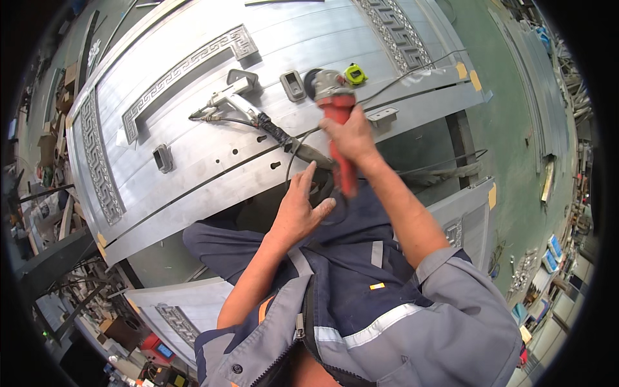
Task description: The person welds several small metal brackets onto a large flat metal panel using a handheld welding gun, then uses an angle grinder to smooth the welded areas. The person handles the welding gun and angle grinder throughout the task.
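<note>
My right hand (352,137) is wrapped round the red body of an angle grinder (338,103), its grey head and disc pointing away from me over the metal door panel (213,129). Just left of the grinder's tail, my left hand (300,208) is raised with its fingers apart and nothing in it. A welding torch (242,107) with a black-wrapped cable lies on the panel, its cable running toward my lap. Beside the grinder head sit a yellow-green tape measure (354,74) and a small rectangular metal sleeve (293,86). The grinder is slightly blurred.
A raised key-pattern trim (187,77) lies across the panel. Another small sleeve (162,158) stands at the left, and a metal bracket (383,117) sits near the panel's edge. Dark cables (412,72) cross the right side. Long metal profiles (532,84) rest on the green floor.
</note>
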Available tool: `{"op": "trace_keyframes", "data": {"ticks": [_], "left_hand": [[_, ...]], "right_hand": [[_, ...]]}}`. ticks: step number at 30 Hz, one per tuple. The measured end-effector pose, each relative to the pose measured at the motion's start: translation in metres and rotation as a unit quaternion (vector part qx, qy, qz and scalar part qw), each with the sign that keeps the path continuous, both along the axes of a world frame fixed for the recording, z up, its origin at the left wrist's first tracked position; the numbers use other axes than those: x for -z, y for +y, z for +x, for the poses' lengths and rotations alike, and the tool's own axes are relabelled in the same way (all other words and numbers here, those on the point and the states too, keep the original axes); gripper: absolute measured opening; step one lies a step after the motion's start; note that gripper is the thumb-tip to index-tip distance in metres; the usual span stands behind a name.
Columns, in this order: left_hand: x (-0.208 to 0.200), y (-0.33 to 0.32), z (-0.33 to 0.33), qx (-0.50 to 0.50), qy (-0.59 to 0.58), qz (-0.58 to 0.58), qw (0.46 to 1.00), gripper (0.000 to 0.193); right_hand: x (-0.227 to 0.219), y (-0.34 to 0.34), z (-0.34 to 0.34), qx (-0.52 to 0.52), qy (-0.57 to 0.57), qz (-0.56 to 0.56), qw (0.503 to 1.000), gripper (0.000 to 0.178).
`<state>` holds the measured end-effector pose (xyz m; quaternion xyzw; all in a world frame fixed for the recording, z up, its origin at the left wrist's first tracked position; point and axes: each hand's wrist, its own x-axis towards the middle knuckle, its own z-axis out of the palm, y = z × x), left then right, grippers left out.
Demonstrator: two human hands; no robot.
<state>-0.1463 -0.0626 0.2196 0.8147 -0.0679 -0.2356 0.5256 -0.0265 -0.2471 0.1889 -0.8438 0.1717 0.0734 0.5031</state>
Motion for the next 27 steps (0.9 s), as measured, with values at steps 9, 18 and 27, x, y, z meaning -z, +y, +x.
{"op": "trace_keyframes", "data": {"ticks": [9, 18, 27], "left_hand": [[0.060, 0.009, -0.032, -0.074, -0.088, 0.166, 0.979, 0.079], [0.085, -0.051, 0.046, 0.117, -0.224, 0.370, 0.894, 0.080], [0.091, -0.073, 0.017, 0.215, -0.223, 0.280, 0.909, 0.071]], "right_hand": [[0.006, -0.057, 0.058, -0.089, 0.021, -0.199, 0.976, 0.066], [0.047, -0.030, 0.084, -0.186, 0.037, -0.237, 0.953, 0.063], [0.074, -0.010, 0.077, -0.209, 0.020, -0.288, 0.934, 0.056]]}}
